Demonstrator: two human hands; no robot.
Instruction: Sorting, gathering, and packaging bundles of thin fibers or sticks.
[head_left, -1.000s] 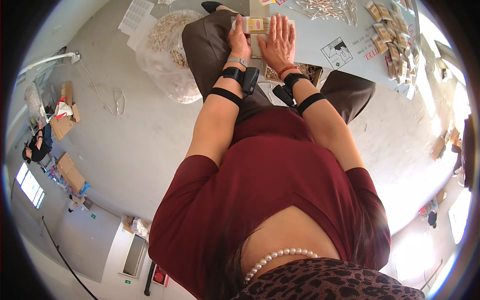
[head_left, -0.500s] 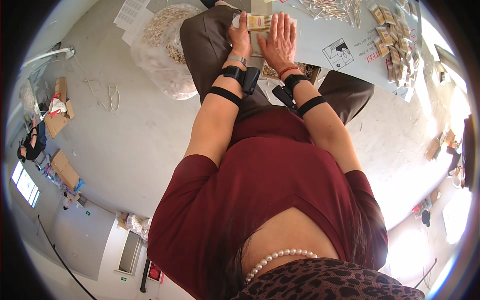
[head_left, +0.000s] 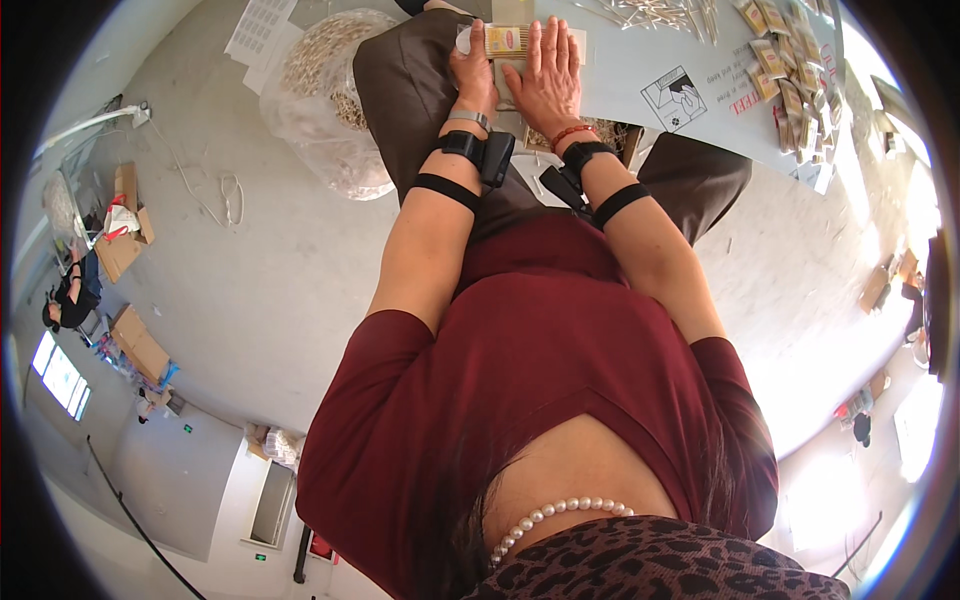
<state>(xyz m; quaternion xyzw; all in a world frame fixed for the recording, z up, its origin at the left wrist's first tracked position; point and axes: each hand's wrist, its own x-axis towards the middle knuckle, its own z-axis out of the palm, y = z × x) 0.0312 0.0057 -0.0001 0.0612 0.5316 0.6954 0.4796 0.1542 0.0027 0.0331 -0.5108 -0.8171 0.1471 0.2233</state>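
At the top of the view, a small clear pack of thin wooden sticks with a yellow label (head_left: 509,38), seemingly cotton swabs, lies between my hands. My left hand (head_left: 474,80) grips its left end, with the thumb stretched along it and the other fingers mostly hidden. Over the right end lies my right hand (head_left: 548,85), flat and palm down, its fingers straight and close together. A pale flat piece (head_left: 503,84) shows under the pack between the hands. Both wrists wear black straps with small black devices.
Loose white-tipped sticks (head_left: 660,14) lie on the grey table (head_left: 625,75) at the upper right, near a heap of similar labelled packs (head_left: 790,85). A clear bag of sticks (head_left: 330,75) stands left of my knee. Below the table edge is a box of sticks (head_left: 612,133).
Both hands and the pack have shifted slightly left. My right hand's fingers have drawn closer together and cover a little more of the pack's right end.
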